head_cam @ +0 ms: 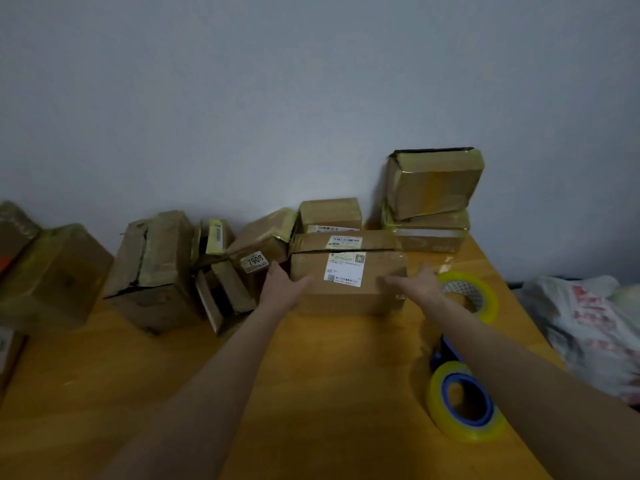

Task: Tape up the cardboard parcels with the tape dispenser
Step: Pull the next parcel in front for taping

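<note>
- The tape dispenser (446, 393), with a blue hub and a yellowish clear roll, lies on the wooden table (311, 375) at about 4 o'clock in the view. It is near the table's right edge and partly under the right forearm; neither hand touches it.
- A loose tape roll (481, 289) lies at 3 o'clock from the labelled parcel (346, 271), just beside the right wrist, which hides part of it.
- The left hand (284, 285) lies flat against that parcel's 9 o'clock side. Its fingers are straight and its thumb is spread onto the top face.
- The right hand (419, 282) reaches in from 3 o'clock, fingers stretched out and resting on the parcel's top near its right edge.
- The labelled parcel sits mid-table, carrying white shipping labels, with a dark gap along its top seam.
- A small parcel (329, 211) stands at its 12 o'clock, touching it.
- At 1 o'clock two taped parcels are stacked, the upper one (433, 181) tilted on the lower one (429, 233).
- At 10 o'clock leans a parcel tagged 7908 (263, 240); from 9 o'clock outward there are torn, open parcels (152, 265).
- A printed plastic bag (588, 323) lies off the table's right edge at 3 o'clock.
- A plain grey wall (311, 98) stands behind everything.
</note>
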`<state>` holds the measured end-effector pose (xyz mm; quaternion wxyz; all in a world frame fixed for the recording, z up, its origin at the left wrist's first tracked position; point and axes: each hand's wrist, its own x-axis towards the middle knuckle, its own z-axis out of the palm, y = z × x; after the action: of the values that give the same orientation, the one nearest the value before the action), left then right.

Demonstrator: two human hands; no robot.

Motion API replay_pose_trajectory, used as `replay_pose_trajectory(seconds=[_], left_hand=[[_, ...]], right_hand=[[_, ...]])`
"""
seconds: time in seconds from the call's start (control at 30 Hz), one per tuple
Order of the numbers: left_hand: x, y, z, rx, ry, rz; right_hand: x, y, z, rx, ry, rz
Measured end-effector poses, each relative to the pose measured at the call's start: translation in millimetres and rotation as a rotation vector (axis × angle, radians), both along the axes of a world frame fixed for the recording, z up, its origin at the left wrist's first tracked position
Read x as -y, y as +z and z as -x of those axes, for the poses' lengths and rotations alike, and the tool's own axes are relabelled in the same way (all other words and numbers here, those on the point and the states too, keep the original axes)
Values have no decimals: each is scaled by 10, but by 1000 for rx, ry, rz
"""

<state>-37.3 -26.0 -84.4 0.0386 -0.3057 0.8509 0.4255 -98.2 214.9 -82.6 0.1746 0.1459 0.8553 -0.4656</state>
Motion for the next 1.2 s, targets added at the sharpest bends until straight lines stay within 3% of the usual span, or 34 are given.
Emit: replay_pose_trajectory(seconds=[0.07, 0.13, 0.23, 0.37, 0.5, 0.77, 1.0, 1.2], left_hand=[[-43, -90, 79, 49, 41, -84], [-126, -193, 104, 71, 26, -48], [-243, -270, 83, 42, 8, 13], [-316, -278, -49, 21, 44, 27], [-321, -261, -294, -15, 194, -22], [-444, -210, -1055, -29, 262, 65], [-631, -202, -1663, -248, 304, 79], [-645, -343, -1827, 18, 201, 39]], right_hand=[[-30, -105, 20, 59, 6, 113], [-42, -173, 51, -13, -15, 93], [-143, -41, 147, -199, -96, -78], [-267, 245, 241, -286, 4, -286], [-225, 246, 74, -232, 147, -370], [-414, -59, -637, -94, 391, -322], [-526, -158, -1171, -91, 387, -240], [-583, -84, -1220, -31, 483, -356]])
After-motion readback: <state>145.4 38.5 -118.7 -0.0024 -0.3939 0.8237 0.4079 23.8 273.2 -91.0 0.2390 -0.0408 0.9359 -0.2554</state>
